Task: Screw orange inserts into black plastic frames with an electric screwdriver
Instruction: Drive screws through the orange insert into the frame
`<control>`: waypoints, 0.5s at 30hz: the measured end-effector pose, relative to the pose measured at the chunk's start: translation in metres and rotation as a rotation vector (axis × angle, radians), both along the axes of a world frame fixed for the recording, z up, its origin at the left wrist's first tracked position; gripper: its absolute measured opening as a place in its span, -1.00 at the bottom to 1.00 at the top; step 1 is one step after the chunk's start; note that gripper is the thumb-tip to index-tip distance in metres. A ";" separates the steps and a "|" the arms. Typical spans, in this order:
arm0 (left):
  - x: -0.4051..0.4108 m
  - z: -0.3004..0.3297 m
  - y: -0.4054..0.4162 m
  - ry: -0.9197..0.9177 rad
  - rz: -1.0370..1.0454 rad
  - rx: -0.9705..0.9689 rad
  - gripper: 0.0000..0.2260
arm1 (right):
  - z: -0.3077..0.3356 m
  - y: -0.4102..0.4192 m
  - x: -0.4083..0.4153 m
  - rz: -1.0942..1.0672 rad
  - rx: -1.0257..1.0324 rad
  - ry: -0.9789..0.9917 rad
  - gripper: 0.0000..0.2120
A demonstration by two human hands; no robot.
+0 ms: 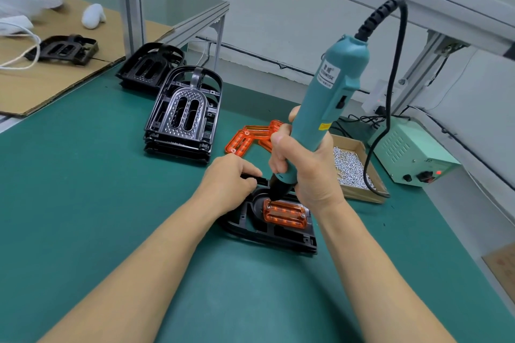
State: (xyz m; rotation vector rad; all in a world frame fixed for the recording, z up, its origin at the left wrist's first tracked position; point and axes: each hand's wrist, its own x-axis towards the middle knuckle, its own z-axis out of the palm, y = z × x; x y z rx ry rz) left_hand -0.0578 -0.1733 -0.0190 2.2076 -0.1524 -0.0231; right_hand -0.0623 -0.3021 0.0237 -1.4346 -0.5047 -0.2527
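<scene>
Right now the right hand [303,164] is wrapping its fingers around the smooth teal electric screwdriver [326,108], whose black nose is pressing down at the left end of a ribbed, translucent orange insert [285,213]. That insert is sitting inside a glossy black plastic frame [267,225] lying flat on the green bench [83,203]. The left hand [228,175] is curling its fingers over the frame's far edge. Behind, a stack of frames [184,117] and loose orange inserts [250,136] are lying, with a cardboard box of silvery screws [351,167] just right.
</scene>
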 end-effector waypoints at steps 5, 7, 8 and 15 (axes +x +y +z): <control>0.000 -0.001 0.000 -0.009 -0.008 0.008 -0.78 | 0.000 -0.003 0.000 0.057 0.024 0.011 -0.75; 0.001 -0.001 -0.001 -0.013 -0.006 0.008 -0.79 | 0.000 -0.002 0.000 0.052 0.024 0.010 -0.74; 0.001 -0.001 -0.001 -0.016 -0.005 0.011 -0.79 | 0.000 -0.002 0.000 0.045 0.031 0.013 -0.73; 0.001 -0.001 0.000 -0.030 -0.019 0.020 -0.77 | 0.017 -0.014 -0.001 -0.027 0.346 0.019 -0.67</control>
